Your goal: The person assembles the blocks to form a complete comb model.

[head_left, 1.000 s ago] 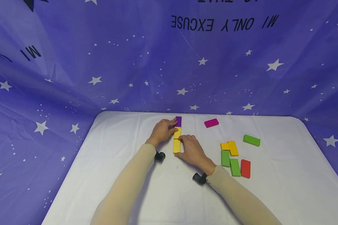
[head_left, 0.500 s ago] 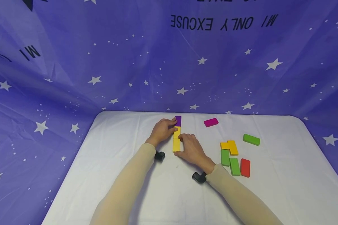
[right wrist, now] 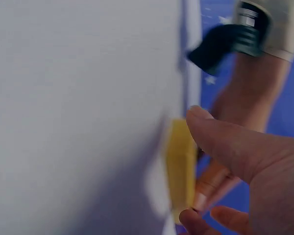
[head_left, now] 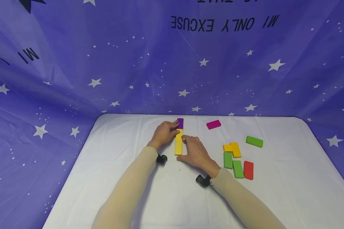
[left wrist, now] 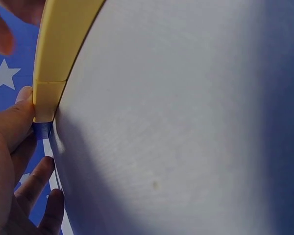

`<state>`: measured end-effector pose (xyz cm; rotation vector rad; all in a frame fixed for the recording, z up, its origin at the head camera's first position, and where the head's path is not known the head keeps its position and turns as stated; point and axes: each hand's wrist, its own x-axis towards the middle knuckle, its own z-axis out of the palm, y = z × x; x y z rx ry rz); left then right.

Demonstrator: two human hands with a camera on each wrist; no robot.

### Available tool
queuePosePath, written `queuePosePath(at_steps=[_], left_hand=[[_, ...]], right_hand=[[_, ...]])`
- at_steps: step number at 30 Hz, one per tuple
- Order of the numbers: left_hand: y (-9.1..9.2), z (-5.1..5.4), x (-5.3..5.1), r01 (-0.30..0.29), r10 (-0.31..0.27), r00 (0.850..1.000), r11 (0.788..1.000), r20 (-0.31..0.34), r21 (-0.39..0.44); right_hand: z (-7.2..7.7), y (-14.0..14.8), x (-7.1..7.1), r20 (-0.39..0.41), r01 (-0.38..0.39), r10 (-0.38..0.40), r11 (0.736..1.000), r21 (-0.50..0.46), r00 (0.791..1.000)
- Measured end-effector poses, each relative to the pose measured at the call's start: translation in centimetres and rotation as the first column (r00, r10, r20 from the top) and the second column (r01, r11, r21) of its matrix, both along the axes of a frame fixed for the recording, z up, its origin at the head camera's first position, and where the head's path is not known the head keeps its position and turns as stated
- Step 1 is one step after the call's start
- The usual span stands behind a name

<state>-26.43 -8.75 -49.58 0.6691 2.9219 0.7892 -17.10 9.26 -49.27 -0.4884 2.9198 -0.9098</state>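
A purple block [head_left: 181, 123], a middle yellow block [head_left: 179, 136] and a near yellow block [head_left: 178, 148] lie end to end in a row on the white table. My left hand [head_left: 163, 133] rests along the row's left side. Its forefinger touches the purple block and its thumb the middle yellow one. In the left wrist view the thumb [left wrist: 14, 117] lies against the yellow side. At the near end is my right hand [head_left: 195, 152], thumb and fingers spread beside the near yellow block. In the right wrist view its thumb [right wrist: 225, 142] is by the block's end; contact is unclear.
Right of the row lie a magenta block [head_left: 213, 124], a green block [head_left: 254, 141], two touching orange blocks [head_left: 235, 149], two more green blocks [head_left: 238, 169] and a red block [head_left: 248, 170]. A purple starry cloth [head_left: 149, 63] hangs behind the white table [head_left: 132, 197].
The seam between the two yellow blocks has closed up. My right thumb and fingers have spread slightly away from the near yellow block. The left hand keeps its place on the row.
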Motion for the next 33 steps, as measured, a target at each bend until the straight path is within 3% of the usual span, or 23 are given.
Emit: queuePosePath(at_steps=[8, 14, 19, 25, 33], left_hand=[[-0.1, 0.1, 0.0, -0.010, 0.010, 1.000, 1.000, 0.006, -0.006], [-0.2, 0.2, 0.1, -0.020, 0.020, 1.000, 1.000, 0.019, 0.003], [-0.2, 0.2, 0.3, -0.034, 0.034, 0.999, 0.999, 0.032, -0.012], [0.0, 0.2, 0.4, -0.048, 0.049, 0.998, 0.998, 0.041, -0.030], [0.2, 0.3, 0.4, -0.051, 0.052, 0.998, 0.998, 0.043, -0.025]], right_hand=[[2.8, 3.5, 1.4, -0.053, 0.070, -0.075, 0.994, -0.086, 0.996], [4.0, 7.1, 2.6, -0.091, 0.146, -0.160, 0.978, -0.147, 0.983], [4.1, 10.0, 3.3, -0.130, 0.161, -0.179, 0.977, -0.137, 0.975], [4.1, 12.7, 3.9, -0.103, 0.215, -0.224, 0.973, -0.086, 0.969], [3.9, 14.5, 4.4, -0.149, 0.265, -0.270, 0.963, -0.051, 0.951]])
